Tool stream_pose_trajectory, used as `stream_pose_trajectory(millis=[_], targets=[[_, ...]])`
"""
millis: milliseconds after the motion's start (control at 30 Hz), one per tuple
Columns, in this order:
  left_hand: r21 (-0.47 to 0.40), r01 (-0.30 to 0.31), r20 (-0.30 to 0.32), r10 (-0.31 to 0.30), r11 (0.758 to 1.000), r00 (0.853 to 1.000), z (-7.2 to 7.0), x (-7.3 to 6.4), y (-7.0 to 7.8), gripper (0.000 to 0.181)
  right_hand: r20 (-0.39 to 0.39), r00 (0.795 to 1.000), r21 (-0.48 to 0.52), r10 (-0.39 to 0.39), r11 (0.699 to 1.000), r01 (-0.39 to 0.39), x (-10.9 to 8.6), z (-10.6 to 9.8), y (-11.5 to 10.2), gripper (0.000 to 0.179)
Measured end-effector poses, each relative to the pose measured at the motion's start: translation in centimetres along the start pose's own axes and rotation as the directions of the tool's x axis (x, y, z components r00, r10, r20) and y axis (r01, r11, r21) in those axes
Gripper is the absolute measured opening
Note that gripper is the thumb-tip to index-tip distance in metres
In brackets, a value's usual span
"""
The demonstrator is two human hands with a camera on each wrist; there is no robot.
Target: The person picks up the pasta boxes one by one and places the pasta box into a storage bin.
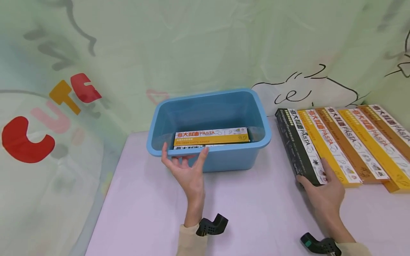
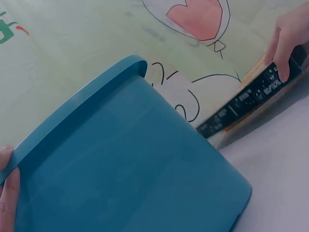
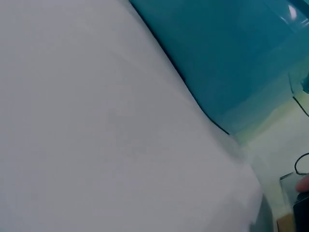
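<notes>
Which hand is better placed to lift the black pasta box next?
The right hand, probably: it grips the black pasta box, while the left hand holds the blue bin by its rim.

One left hand (image 1: 188, 174), one right hand (image 1: 328, 195), one blue plastic tub (image 1: 229, 159). Seven pasta boxes (image 1: 350, 142) show: two inside, five outside.

Blue tub (image 2: 120, 159), centre to lower left | left hand (image 2: 9, 193) pinches its rim (image 2: 77, 100), left edge | right hand (image 2: 289, 41), upper right, grips black box (image 2: 241, 102) | heart balloon drawing (image 2: 200, 19), top
</notes>
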State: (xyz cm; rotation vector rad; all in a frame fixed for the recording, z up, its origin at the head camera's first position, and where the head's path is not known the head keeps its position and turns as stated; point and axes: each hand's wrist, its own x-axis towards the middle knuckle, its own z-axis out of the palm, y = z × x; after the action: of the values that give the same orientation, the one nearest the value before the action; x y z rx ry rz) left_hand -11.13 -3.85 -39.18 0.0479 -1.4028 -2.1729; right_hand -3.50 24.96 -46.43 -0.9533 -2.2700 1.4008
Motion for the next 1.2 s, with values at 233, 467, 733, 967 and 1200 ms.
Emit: stream_pose_trajectory(millis=[233,467,733,967,1200], targets=[[0.008,-0.01,-0.002,0.01,1.0,1.0,0.0,0.0,0.1,0.108,-0.126,0.941,0.148,-0.313,0.932,0.33,-1.4,-1.8,-1.6,0.095],[0.004,-0.011,-0.009,0.011,1.0,1.0,0.0,0.0,0.2,0.106,-0.044,0.778,0.238,-0.627,0.75,0.617,-1.8,-3.8,-6.7,0.097],[0.003,-0.004,-0.005,0.004,1.0,1.0,0.0,-0.1,0.0,0.106,0.181,0.52,0.331,-0.834,0.55,0.767,-0.7,-2.8,-12.7,0.095],[-0.011,0.007,0.0,-0.007,1.0,1.0,0.0,-0.1,-0.1,0.11,0.416,0.354,0.292,-0.838,0.492,0.821,1.9,-0.8,-17.0,0.088],[-0.015,0.007,-0.002,-0.007,1.0,1.0,0.1,-0.2,0.0,0.109,0.631,0.282,0.234,-0.723,0.524,0.819,4.1,0.8,-20.4,0.081]])
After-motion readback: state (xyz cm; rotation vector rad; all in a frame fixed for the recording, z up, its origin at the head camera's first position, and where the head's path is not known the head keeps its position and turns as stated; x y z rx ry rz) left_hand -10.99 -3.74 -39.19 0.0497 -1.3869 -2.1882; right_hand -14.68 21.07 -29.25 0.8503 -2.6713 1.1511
